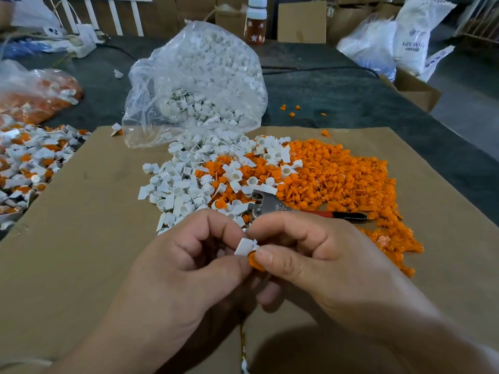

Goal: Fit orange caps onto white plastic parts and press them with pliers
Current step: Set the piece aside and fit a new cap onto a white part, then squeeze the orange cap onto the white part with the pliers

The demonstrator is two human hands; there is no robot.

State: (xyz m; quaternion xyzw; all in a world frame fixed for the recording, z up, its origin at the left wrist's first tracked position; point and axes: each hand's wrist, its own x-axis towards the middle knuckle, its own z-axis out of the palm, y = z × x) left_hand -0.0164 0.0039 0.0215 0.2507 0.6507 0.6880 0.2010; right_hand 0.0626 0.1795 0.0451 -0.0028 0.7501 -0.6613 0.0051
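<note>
Left hand [189, 265] is pinching the white part [244, 247] above the cardboard [94, 211]; right hand [318, 265] is pinching the orange cap [253, 261] against it; both are looking light, stiff, slippery; edge grip is suiting best.

Position: the camera sat on my head.
Facing: it looked forward and down.
Nearness: close over my left hand [189, 268] and right hand [321, 263], above the cardboard sheet [81, 233].

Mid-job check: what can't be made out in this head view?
- Head view: whether the orange cap is fully seated on the white part; the left hand and right hand cover the joint.
- Head view: pliers tip, partly behind the right hand.
- Head view: left pile, cut off by the frame edge.
</note>
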